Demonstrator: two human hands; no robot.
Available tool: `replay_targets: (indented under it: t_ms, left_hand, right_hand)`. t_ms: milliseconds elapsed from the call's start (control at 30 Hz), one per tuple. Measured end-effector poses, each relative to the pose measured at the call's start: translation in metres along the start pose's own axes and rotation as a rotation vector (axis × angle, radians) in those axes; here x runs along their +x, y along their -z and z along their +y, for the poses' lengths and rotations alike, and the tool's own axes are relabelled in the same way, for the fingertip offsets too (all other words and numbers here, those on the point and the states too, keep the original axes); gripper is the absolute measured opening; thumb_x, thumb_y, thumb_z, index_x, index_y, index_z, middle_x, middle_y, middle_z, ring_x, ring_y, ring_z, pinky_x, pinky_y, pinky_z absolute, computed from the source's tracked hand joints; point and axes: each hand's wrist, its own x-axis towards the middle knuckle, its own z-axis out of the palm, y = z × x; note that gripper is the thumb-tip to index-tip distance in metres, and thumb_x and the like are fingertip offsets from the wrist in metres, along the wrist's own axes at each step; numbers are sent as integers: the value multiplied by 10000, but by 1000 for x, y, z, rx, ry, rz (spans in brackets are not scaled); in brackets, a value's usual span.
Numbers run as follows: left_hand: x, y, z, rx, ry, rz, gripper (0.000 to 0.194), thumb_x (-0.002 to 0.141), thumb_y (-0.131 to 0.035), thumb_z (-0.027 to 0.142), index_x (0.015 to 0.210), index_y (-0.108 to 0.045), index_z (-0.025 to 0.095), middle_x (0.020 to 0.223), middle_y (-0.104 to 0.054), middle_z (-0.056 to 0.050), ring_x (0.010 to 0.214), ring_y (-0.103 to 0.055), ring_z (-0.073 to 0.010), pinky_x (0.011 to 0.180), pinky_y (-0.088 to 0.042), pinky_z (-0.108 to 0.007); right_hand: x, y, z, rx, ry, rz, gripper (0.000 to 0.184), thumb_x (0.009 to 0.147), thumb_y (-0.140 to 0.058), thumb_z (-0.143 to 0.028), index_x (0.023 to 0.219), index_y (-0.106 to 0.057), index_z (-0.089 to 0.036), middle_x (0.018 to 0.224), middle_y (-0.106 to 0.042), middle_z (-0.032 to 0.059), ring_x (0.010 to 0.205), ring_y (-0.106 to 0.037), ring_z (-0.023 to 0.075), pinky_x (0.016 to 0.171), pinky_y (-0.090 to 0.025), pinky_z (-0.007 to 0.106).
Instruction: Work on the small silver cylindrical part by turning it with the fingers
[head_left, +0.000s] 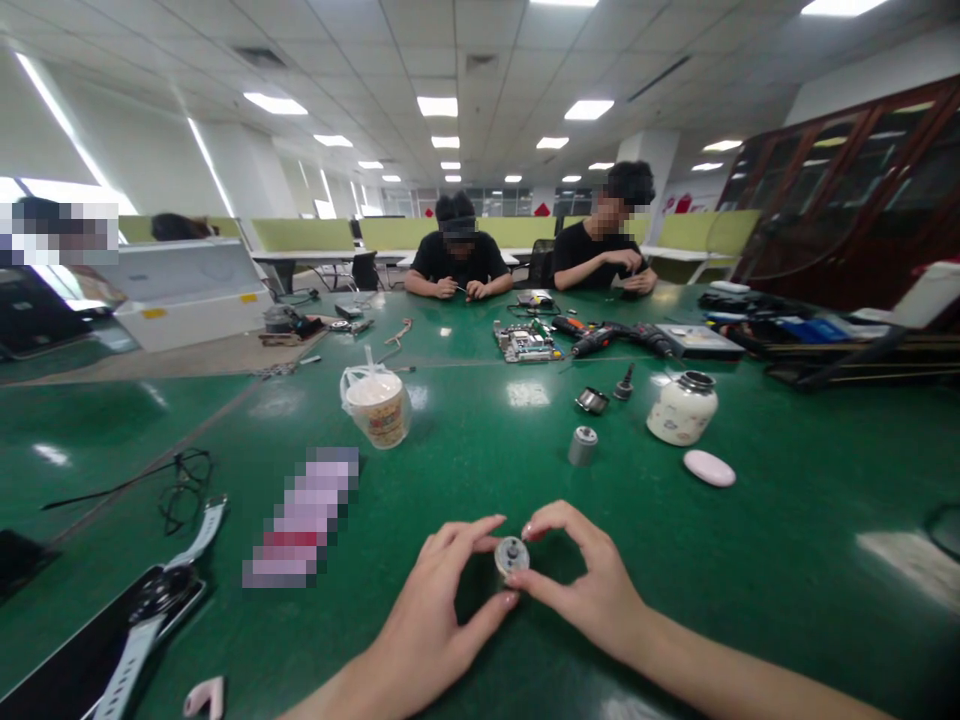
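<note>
"What's being held there?"
"A small round metal part (512,557), at the near side of the green table (480,455). The right hand (596,580) pinches it between thumb and finger; the left hand (442,585) has its fingertips closed on the other side."
"Is it resting on the table?"
"Can't tell from here. Beyond it stands a grey metal cylinder (583,447), with a metal casing (592,401) behind."
"And to the right?"
"A white jar (681,412), a pink oval object (709,468) near it."
"Farther?"
"A circuit board (525,342), then two people in black (459,262)."
</note>
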Motion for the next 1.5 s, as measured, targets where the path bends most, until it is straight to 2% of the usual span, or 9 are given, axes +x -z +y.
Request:
replay_targets:
  t_ms: [67,200,400,633,733,867,1100,1233,1500]
  left_hand:
    - [-1,1,2,17,-43,-5,572,893,-652,218,1398,-400,313,1306,-569,-74,1214,-514,-250,1045,-430,-438]
    - [0,8,8,31,-60,-12,438,911,-626,237,1324,-511,329,1343,-507,-80,1273,-449,-275,1071,-400,-460]
    - [11,9,11,-27,5,42,251,941,-588,231,1152,-678,334,1241,-566,-65,1208,-475,-270,1037,-406,-471]
    - [22,6,10,-86,37,136,125,898,-670,246,956,-769,295,1043,-662,-57,1075,-544,-256,962,-451,-430]
    - [26,14,1,-49,11,200,131,897,-674,247,959,-781,292,974,-690,-50,1011,-567,-246,916,-471,-411]
    - [25,26,-24,222,32,249,162,837,-742,237,945,-805,341,993,-708,-55,1010,-545,-283,905,-456,-479]
    - [15,26,-50,467,183,203,218,805,-769,300,997,-783,400,1156,-692,-52,1086,-505,-321,913,-454,-540]
    - [18,26,-40,434,202,206,133,802,-771,303,891,-809,394,1129,-696,-49,1089,-508,-330,919,-442,-548]
    - [17,17,15,193,131,159,143,841,-737,338,951,-789,413,962,-724,-19,992,-563,-305,873,-446,-506]
  right_hand:
    - [-3,-1,3,15,-79,-67,398,718,-829,-225,1030,-582,-228,946,-657,9,879,-642,196,806,-508,319]
    - [-2,-2,4,-28,-169,-227,555,709,-831,-222,1178,-537,-238,1125,-644,43,1035,-612,230,927,-475,381]
    - [0,-5,2,-125,-125,-305,336,772,-771,-233,1070,-616,-245,1031,-673,19,956,-602,229,839,-471,370]
    - [-1,-5,1,-140,-129,-311,342,755,-792,-269,1056,-633,-237,999,-676,23,929,-599,231,823,-460,363]
    - [0,-4,1,-144,-141,-312,359,744,-797,-262,1060,-629,-237,996,-677,24,925,-600,234,826,-461,366]
    - [2,-2,-3,-142,-163,-324,315,745,-789,-238,1022,-639,-252,982,-686,12,922,-602,230,838,-459,363]
    - [3,-1,-5,-135,-169,-332,322,752,-780,-237,1043,-644,-255,999,-685,15,945,-601,234,846,-461,363]
    - [2,-2,-4,-141,-153,-328,325,749,-779,-236,1043,-642,-255,1004,-688,17,948,-601,238,849,-458,365]
    - [1,-4,-2,-155,-127,-321,315,765,-764,-243,1050,-629,-243,986,-675,24,923,-594,233,814,-461,359]
